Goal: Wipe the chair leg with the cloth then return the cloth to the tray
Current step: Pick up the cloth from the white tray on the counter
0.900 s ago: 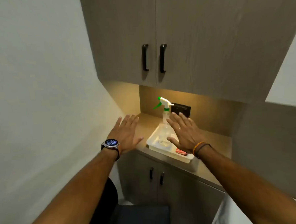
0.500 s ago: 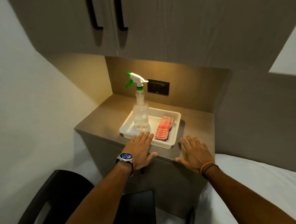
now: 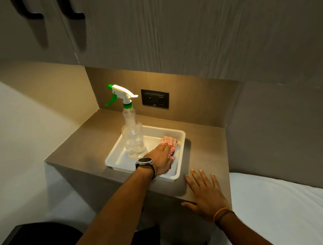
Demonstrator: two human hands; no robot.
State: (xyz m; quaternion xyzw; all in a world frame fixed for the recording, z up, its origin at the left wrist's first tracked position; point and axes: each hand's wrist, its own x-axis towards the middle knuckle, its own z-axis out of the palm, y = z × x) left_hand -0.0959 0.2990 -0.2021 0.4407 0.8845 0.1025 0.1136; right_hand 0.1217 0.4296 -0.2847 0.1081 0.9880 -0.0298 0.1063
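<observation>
A red-and-white checked cloth [image 3: 169, 141] lies folded in the right half of a white plastic tray [image 3: 182, 134] on the brown counter. My left hand [image 3: 160, 160], with a watch on its wrist, is inside the tray, and its fingers curl down over the near end of the cloth. My right hand [image 3: 204, 192] rests flat on the counter's front edge, just right of the tray, with fingers spread and nothing in it. A dark chair [image 3: 34, 241] shows at the bottom left; its legs are out of view.
A clear spray bottle [image 3: 132, 137] with a white and green trigger stands in the tray's left half, close to my left wrist. A black wall socket [image 3: 155, 98] sits behind it. Cabinet doors hang overhead. A white bed [image 3: 285, 209] lies to the right.
My left hand has moved from the counter's front edge into the tray and onto the cloth. My right hand stays flat on the counter. The view has come closer.
</observation>
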